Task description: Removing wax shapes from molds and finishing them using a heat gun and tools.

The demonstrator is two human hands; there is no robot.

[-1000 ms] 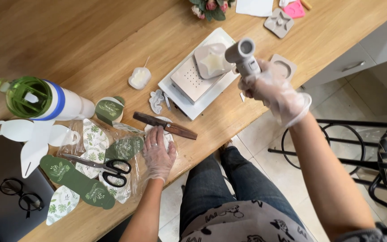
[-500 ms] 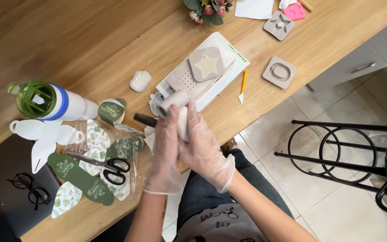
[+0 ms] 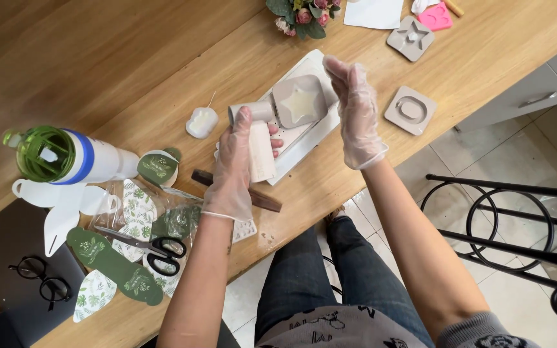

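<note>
Heat gun, a small white one, sits clamped in our gloved left hand, its nozzle level and aimed toward the square grey mould holding a pale star-shaped casting; our gloved right hand hovers open and empty just beside that mould, well clear of the left. From the head view, we judge a steady grip and a nozzle kept off the glove matter most. The mould rests on a white tray; an oval mould and a star mould look empty
</note>
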